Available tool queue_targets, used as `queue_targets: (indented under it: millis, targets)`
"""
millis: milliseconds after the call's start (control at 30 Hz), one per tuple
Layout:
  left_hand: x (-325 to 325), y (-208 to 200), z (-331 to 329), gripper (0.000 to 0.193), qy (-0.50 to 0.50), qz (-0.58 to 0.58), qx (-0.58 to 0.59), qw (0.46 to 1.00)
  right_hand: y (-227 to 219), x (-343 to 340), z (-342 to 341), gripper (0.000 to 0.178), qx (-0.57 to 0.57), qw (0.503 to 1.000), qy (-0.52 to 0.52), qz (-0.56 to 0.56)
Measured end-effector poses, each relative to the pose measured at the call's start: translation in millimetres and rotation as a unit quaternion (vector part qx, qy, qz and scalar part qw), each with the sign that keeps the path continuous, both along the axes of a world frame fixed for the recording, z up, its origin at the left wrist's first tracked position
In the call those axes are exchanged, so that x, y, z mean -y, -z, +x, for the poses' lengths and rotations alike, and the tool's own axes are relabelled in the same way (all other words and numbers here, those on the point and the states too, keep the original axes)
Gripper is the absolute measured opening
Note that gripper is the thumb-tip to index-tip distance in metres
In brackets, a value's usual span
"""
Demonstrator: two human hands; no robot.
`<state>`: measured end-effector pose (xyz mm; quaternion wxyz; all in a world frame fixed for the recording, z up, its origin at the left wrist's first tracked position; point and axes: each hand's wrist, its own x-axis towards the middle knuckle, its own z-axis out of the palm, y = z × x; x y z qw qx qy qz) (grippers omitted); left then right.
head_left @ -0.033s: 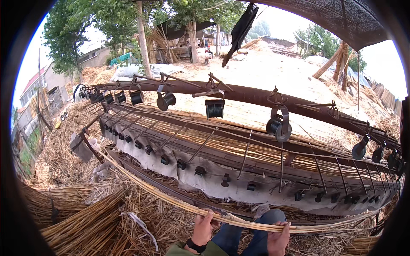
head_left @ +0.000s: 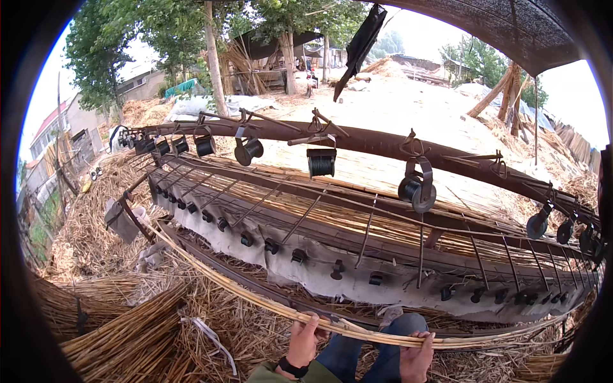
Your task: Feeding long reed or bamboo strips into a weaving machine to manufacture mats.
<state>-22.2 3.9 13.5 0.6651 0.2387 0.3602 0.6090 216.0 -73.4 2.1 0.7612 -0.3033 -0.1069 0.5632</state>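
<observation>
Across my lap runs a thin bundle of long pale reeds (head_left: 236, 285). My left hand (head_left: 302, 342), with a black band on its wrist, is closed around the reeds just left of the middle. To the right, my right hand (head_left: 416, 357) pinches the same bundle between thumb and fingers. Beyond the reeds stands a long rusty metal frame (head_left: 377, 150) with spools of dark wire (head_left: 320, 163) hanging from its top beam. A lower row of small black spools (head_left: 298, 255) hangs against a pale sheet (head_left: 357, 288). Thin metal rods (head_left: 366, 231) slant down between the two rows.
Bundled reeds (head_left: 128, 332) lie at the lower left, over loose straw (head_left: 96, 239). Many reeds (head_left: 287, 198) lie side by side behind the frame's front bar. Dark netting (head_left: 511, 29) hangs overhead at the right. Trees (head_left: 214, 60) and a shelter stand farther back.
</observation>
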Motion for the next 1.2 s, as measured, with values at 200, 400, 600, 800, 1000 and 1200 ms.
queue_targets:
  millis: [200,400,600,800,1000,1200]
  targets:
    - [-3,3,-3,0.014,-0.009,0.015,0.017,1.0,0,-3,-5,0.025,0.032,0.998,0.037,-0.038]
    - [-3,4,2,0.024,-0.088,0.034,0.0,0.996,7,-2,-4,0.026,0.015,1.0,-0.008,-0.023]
    - [-8,0,-6,0.026,-0.094,0.053,-0.035,0.994,4,1,-6,0.027,0.032,0.999,-0.008,-0.032]
    - [-13,-6,-17,0.024,-0.104,0.077,-0.045,0.991,1,2,-4,0.024,-0.018,1.0,-0.012,0.004]
    - [-14,-6,-26,0.02,-0.115,0.084,-0.042,0.989,-1,1,-1,0.021,0.014,0.998,-0.063,0.017]
    - [-14,-9,-32,0.019,-0.123,0.09,-0.039,0.987,-11,4,-3,0.016,0.035,0.992,-0.122,0.004]
